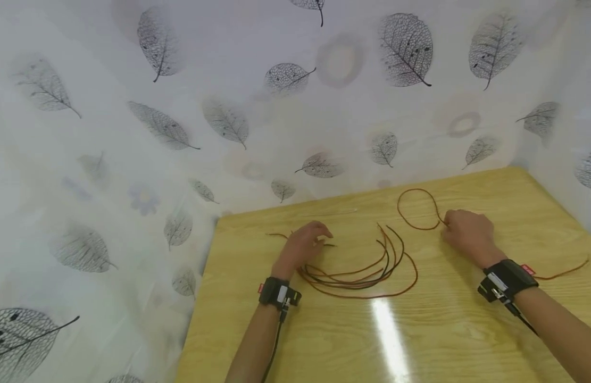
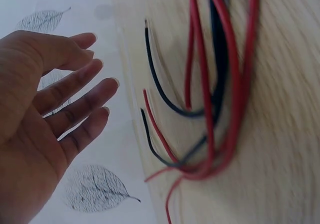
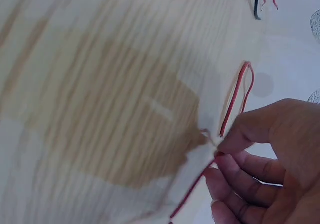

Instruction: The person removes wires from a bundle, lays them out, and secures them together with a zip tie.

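Observation:
In the head view my right hand (image 1: 469, 236) is at the right part of the table, thumb and fingertips pinching a thin red wire (image 1: 417, 189). To the left of that hand the wire makes a rounded loop. The right wrist view shows the wire (image 3: 194, 186) running through the pinch, with a pale thin end beside the thumb. My left hand (image 1: 302, 244) hovers at the left end of a curved bundle of red and black wires (image 1: 357, 288). Its fingers (image 2: 82, 103) are loosely bent and apart, with nothing held. The bundle (image 2: 220, 83) lies beside that hand in the left wrist view.
A length of red wire (image 1: 565, 272) extends past my right wrist toward the table's right side. The wood-grain table (image 1: 324, 340) meets a leaf-printed sheet (image 1: 257, 159) along its back and sides. Both wrists wear black straps (image 1: 276, 293) with cables.

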A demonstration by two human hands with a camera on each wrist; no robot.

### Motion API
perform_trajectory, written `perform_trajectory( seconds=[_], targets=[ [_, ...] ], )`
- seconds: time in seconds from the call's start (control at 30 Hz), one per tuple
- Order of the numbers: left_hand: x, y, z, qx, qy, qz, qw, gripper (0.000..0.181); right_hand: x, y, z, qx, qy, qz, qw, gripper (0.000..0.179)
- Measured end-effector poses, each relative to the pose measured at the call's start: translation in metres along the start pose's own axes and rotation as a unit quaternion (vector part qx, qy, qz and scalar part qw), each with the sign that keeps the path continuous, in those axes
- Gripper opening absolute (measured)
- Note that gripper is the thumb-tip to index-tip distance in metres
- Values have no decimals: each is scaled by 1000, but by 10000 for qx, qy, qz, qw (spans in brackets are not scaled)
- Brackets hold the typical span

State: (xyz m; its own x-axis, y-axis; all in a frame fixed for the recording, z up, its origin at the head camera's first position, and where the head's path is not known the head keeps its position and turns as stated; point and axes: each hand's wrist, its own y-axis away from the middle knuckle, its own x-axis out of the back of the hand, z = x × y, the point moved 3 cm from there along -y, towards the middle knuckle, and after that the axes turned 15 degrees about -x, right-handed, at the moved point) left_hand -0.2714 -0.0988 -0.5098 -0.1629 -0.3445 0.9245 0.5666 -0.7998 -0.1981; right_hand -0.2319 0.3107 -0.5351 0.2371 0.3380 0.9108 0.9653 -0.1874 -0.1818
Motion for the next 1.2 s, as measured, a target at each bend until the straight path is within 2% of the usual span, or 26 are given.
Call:
perform_trajectory(
  seconds=[0.07,0.17,0.3,0.43,0.57,0.67,0.8,0.97,1.2],
  targets=[
    [1,-11,7,-120,-99,-48,9999,23,5,0,-12,15,-156,243,9996,11],
    [3,-31,16,-346,-269,21,9990,26,17,-1,-35,64,-347,588,9976,19],
    [4,-64,28,-622,-627,244,9958,45,34,-2,-68,221,-558,911,9940,17],
    [6,-96,40,-879,-870,489,9911,71,43,2,-99,576,-604,1302,9880,14],
    [8,-117,50,-1067,-1072,839,9849,71,43,11,-125,1110,-539,1702,9777,11],
    [9,-123,56,-1186,-1341,999,9788,50,42,18,-140,1503,-570,1877,9690,11],
    [9,-123,55,-1303,-1676,1093,9711,19,45,22,-148,1829,-661,1942,9615,12],
    [14,-120,44,-1286,-1640,1372,9684,14,54,19,-146,2117,-433,1969,9563,12],
    [38,-115,33,-1260,-1348,1482,9716,14,63,13,-130,2145,202,1615,9631,5]
  ],
)
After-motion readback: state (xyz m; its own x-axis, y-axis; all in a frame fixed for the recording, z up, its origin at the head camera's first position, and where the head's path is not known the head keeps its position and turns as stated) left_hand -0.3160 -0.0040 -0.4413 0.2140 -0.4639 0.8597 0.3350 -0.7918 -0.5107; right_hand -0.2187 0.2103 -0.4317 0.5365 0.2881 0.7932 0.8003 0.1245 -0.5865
